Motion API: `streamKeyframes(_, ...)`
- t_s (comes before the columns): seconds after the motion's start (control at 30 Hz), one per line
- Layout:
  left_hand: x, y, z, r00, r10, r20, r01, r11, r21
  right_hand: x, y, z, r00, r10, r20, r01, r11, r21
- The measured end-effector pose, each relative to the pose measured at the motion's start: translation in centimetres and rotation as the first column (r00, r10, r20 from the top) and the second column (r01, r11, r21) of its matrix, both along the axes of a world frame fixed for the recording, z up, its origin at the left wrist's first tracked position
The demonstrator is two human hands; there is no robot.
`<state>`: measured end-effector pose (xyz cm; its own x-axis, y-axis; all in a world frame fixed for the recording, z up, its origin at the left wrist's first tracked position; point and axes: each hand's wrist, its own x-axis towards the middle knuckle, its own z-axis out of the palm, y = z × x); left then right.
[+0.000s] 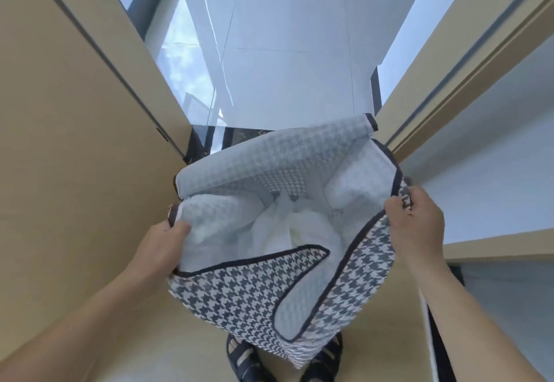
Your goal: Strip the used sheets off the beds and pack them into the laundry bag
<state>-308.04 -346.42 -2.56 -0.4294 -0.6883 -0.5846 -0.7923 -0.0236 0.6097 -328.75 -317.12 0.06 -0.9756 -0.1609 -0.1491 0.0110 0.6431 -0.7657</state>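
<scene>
A black-and-white houndstooth laundry bag with dark trim hangs open in front of me, above my sandalled feet. White crumpled sheets lie at the bottom inside it. My left hand grips the bag's left rim, fingers curled over the edge. On the opposite side my right hand grips the right rim and holds the mouth wide. The far flap of the bag folds back toward the doorway.
Tan wooden panels close in on the left, and a tan door frame with a white wall stands on the right. Glossy white floor tiles stretch ahead past a dark threshold strip. A window is at the far left.
</scene>
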Motion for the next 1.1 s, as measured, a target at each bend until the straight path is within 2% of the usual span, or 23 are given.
streamKeyframes(0.1,2.0,-0.8,-3.0,0.981,-0.111,0.159,0.116,0.993,-0.025,-0.6,1.2,-4.9,0.953,0.058,0.298,-0.158,0.932,0.325)
streamKeyframes(0.13,2.3,-1.2,-4.1,0.971,-0.118,0.206,0.126,0.992,-0.024,-0.9,1.4,-6.1,0.940,0.075,0.334,-0.209,0.898,0.387)
streamKeyframes(0.27,1.8,-3.1,-5.6,0.942,-0.157,0.296,0.154,0.988,0.032,-1.9,1.4,-6.5,0.968,0.044,0.247,-0.160,0.867,0.472)
streamKeyframes(0.4,1.2,-5.5,-5.1,0.891,-0.240,0.385,0.175,0.965,0.196,-2.4,1.3,-6.5,0.861,0.018,0.509,-0.349,0.748,0.565)
streamKeyframes(0.47,0.5,-6.5,-4.8,0.897,-0.234,0.376,0.175,0.967,0.186,-2.7,0.8,-6.3,0.833,0.044,0.552,-0.427,0.686,0.589)
streamKeyframes(0.57,-1.3,-7.1,-4.6,0.915,-0.213,0.342,0.198,0.977,0.079,-3.4,-0.9,-5.9,0.860,0.097,0.501,-0.431,0.664,0.611)
streamKeyframes(0.63,-2.2,-6.9,-5.0,0.889,-0.213,0.404,0.192,0.977,0.094,-3.9,-1.8,-6.4,0.902,0.111,0.418,-0.372,0.692,0.619)
streamKeyframes(0.73,-2.4,-6.5,-6.4,0.860,-0.212,0.465,0.185,0.977,0.104,-5.0,-3.1,-7.8,0.896,0.126,0.427,-0.386,0.697,0.604)
streamKeyframes(0.8,-2.8,-6.0,-6.4,0.900,-0.225,0.372,0.232,0.972,0.026,-6.2,-3.7,-7.7,0.910,0.153,0.385,-0.378,0.687,0.621)
streamKeyframes(0.87,-3.4,-5.8,-5.0,0.932,-0.320,0.169,0.324,0.946,0.003,-7.6,-3.7,-6.3,0.948,0.174,0.266,-0.304,0.737,0.604)
streamKeyframes(0.93,-4.1,-5.1,-3.2,0.915,-0.403,-0.029,0.404,0.911,0.079,-9.1,-3.1,-4.5,0.968,0.196,0.159,-0.251,0.801,0.544)
streamKeyframes(1.0,-4.6,-4.7,-2.1,0.943,-0.323,-0.085,0.334,0.917,0.218,-10.1,-2.8,-3.4,0.960,0.240,0.148,-0.281,0.781,0.557)
streamKeyframes(1.07,-5.6,-4.9,-2.4,0.974,-0.226,0.021,0.205,0.916,0.346,-11.0,-3.1,-3.3,0.926,0.275,0.259,-0.377,0.722,0.580)
streamKeyframes(1.1,-6.3,-5.0,-2.3,0.962,-0.251,0.106,0.197,0.910,0.365,-11.6,-3.5,-3.5,0.902,0.285,0.324,-0.426,0.705,0.567)
